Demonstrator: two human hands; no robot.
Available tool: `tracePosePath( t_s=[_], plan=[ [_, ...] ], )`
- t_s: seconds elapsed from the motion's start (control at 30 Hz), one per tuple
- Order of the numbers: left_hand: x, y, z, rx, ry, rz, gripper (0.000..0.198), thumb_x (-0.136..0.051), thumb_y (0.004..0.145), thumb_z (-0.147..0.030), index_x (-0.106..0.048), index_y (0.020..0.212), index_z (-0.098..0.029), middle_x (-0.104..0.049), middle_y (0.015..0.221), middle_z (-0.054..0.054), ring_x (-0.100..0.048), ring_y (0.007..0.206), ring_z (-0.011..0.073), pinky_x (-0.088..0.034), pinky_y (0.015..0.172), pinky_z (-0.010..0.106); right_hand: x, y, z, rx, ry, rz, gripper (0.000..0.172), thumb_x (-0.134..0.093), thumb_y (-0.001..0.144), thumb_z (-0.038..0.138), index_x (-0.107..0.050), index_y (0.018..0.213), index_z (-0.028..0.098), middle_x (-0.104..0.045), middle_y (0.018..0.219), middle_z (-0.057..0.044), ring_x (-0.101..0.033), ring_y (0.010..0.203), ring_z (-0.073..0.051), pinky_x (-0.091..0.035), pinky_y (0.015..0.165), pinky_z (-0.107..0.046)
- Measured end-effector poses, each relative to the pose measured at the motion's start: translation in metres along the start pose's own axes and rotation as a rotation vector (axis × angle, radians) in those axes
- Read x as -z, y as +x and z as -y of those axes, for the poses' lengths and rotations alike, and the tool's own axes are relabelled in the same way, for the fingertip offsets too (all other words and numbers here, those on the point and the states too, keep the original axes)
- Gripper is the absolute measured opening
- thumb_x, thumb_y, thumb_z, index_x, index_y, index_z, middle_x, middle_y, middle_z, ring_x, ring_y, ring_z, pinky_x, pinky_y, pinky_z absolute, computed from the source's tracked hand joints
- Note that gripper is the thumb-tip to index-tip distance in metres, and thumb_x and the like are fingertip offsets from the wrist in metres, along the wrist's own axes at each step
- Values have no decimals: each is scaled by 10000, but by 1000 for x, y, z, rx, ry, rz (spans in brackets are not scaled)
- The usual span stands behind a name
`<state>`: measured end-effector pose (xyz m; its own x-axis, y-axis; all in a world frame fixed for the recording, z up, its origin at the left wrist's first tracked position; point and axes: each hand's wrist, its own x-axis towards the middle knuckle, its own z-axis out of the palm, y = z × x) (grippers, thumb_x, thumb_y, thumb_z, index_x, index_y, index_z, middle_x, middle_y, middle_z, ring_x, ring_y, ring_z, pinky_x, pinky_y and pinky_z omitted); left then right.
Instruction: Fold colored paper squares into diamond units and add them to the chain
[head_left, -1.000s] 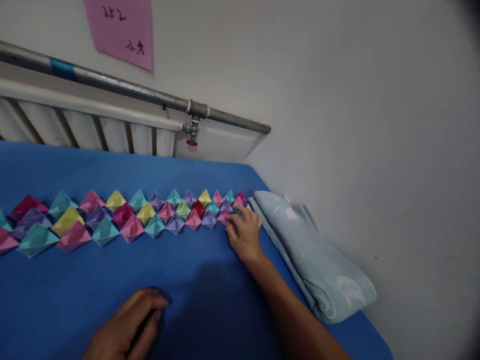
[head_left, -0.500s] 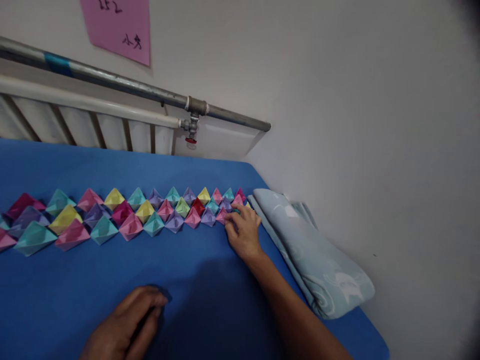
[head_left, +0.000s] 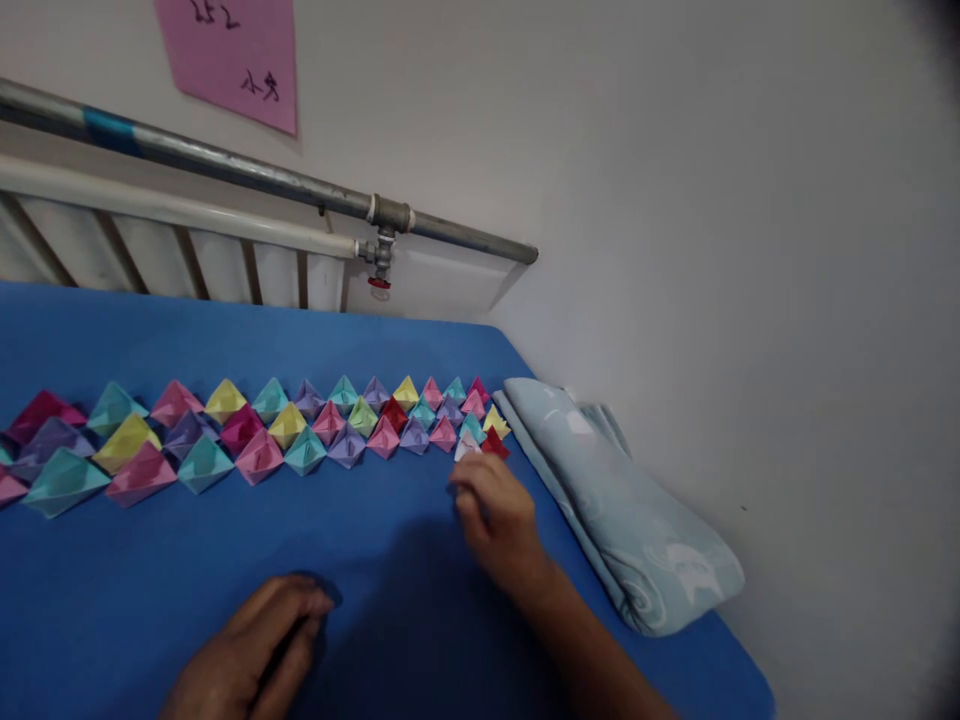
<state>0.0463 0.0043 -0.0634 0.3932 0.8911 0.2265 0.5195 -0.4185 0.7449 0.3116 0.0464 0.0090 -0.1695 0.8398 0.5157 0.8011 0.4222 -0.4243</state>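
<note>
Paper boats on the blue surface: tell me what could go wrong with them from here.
First, the right hand is curled close by the whitish boat and the red boat; a careless brush might knock them askew. Second, the rows are closely packed, so one bumped boat could shift its neighbours. Third, the folded blanket lies near the end yellow boat; if nudged, it could push it.

Roughly thirty-eight origami pieces [head_left: 383,438] (some cut off); two hands [head_left: 501,512]; one blanket [head_left: 611,500]; one note [head_left: 232,55]
</note>
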Motion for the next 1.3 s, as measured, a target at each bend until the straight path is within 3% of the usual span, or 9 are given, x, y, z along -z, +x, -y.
tracePosePath(
  t_s=[0.13,0.23,0.43,0.67,0.83,1.03,1.3],
  plan=[
    [0,0,2,-22,18,-42,216,-531,858,-370,-586,1058,-309,-671,1011,-2,-673,911,151,-551,779,195,-2,-23,24,-29,19,337,220,-407,791,90,-578,849,217,-601,823,-27,-555,746,-150,-431,662,-252],
    [1,-1,3,-10,23,-50,213,-543,848,-374,-605,1038,-303,-679,1015,-5,-675,930,162,-554,803,213,-12,-32,31,-48,-11,421,208,-423,761,72,-568,810,213,-594,797,-12,-543,695,-135,-396,602,-230],
    [2,3,-1,28,-4,-62,201,-539,844,-398,-629,992,-296,-684,1005,-14,-675,914,154,-555,798,215,-34,-31,28,-15,-17,360,212,-462,748,75,-586,854,212,-611,808,3,-573,719,-123,-404,629,-211],
    [9,13,-12,38,-38,-83,237,-512,824,-439,-674,865,-271,-707,845,-6,-688,788,161,-556,694,211,-44,-25,30,-5,-146,362,172,-506,784,120,-602,899,203,-630,887,-7,-601,747,-125,-414,643,-214],
    [12,14,-20,120,-67,-114,272,-503,805,-472,-678,877,-277,-723,855,-9,-689,796,183,-545,712,249,-51,-22,42,56,-317,386,113,-520,829,188,-598,909,207,-629,939,-25,-589,712,-147,-378,560,-241],
    [18,13,-27,223,-58,-59,316,-455,783,-498,-651,820,-252,-714,767,-11,-670,700,186,-503,644,256,-61,-19,61,34,-399,373,137,-483,872,201,-599,945,200,-623,958,-53,-593,735,-168,-409,570,-257],
    [32,11,-25,255,-11,-177,338,-428,733,-510,-621,774,-235,-661,658,-18,-619,626,186,-453,606,265,-74,-18,82,-8,-444,323,166,-472,876,189,-610,968,186,-625,953,-75,-600,781,-176,-445,602,-252]
  ],
)
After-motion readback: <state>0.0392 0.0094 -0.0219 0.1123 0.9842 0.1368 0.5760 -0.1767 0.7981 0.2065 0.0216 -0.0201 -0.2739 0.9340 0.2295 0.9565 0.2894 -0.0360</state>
